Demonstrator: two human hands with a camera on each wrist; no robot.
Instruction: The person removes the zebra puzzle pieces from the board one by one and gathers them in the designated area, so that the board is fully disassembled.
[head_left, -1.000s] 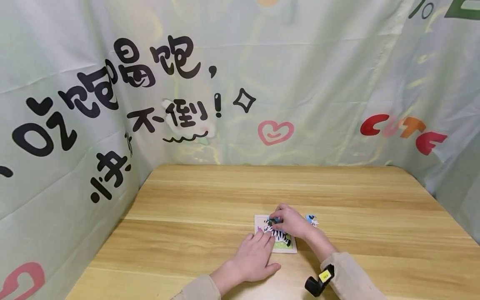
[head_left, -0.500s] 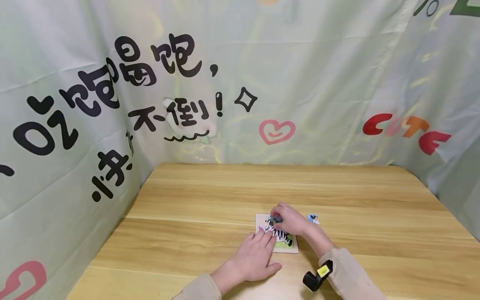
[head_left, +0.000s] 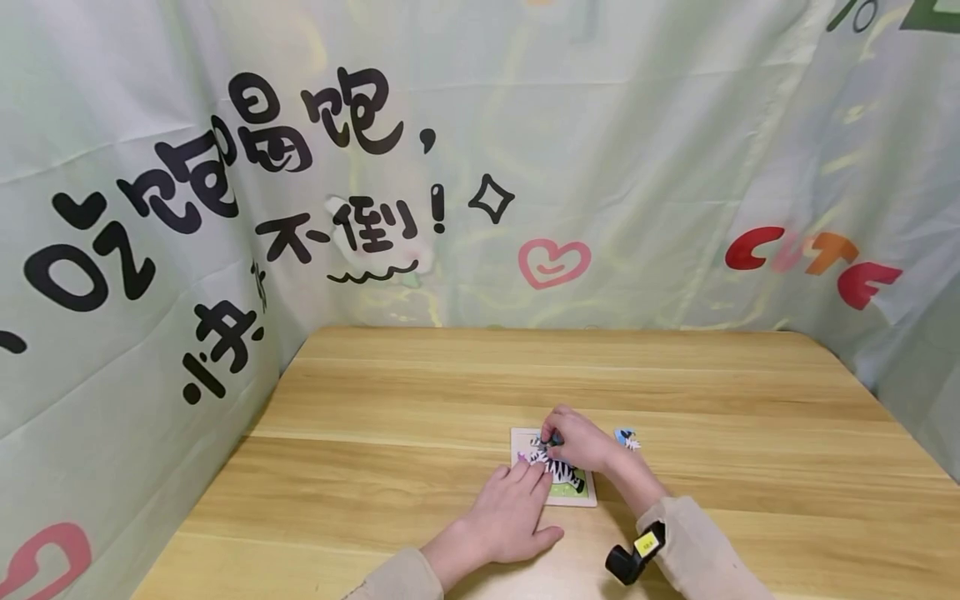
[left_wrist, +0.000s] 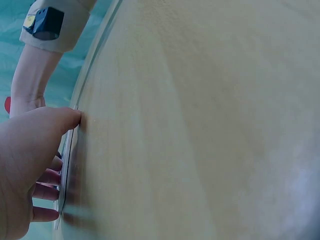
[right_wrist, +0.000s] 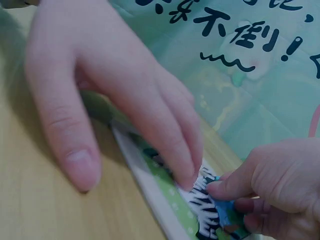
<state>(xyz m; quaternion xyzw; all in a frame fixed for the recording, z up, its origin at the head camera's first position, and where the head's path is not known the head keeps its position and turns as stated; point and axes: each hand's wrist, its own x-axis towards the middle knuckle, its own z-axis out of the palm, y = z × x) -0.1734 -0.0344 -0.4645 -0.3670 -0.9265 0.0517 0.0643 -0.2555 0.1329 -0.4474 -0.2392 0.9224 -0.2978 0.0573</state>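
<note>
A small square jigsaw puzzle (head_left: 572, 483) with a zebra picture and a pale frame lies on the table. My left hand (head_left: 510, 512) rests flat on its lower left part, fingers extended over the zebra, thumb on the table side. In the left wrist view, the fingers (left_wrist: 46, 192) of this hand lie over the board's thin edge. My right hand (head_left: 581, 439) pinches a dark and blue puzzle piece (head_left: 556, 438) between thumb and fingers, right over the upper part of the picture. The right wrist view shows the thumb (right_wrist: 232, 185) close over the zebra's stripes, and the curled fingers partly hide the piece.
Another loose puzzle piece (head_left: 626, 438), blue with black and white, lies on the wooden table (head_left: 420, 392) just right of the board. Printed cloth (head_left: 637, 167) hangs behind the table and along its sides. A black wrist camera (head_left: 630, 560) sits on the right sleeve.
The puzzle piece in my right hand has turned slightly over the board, and the fingers have shifted a little. My left hand stays in place on the puzzle.
</note>
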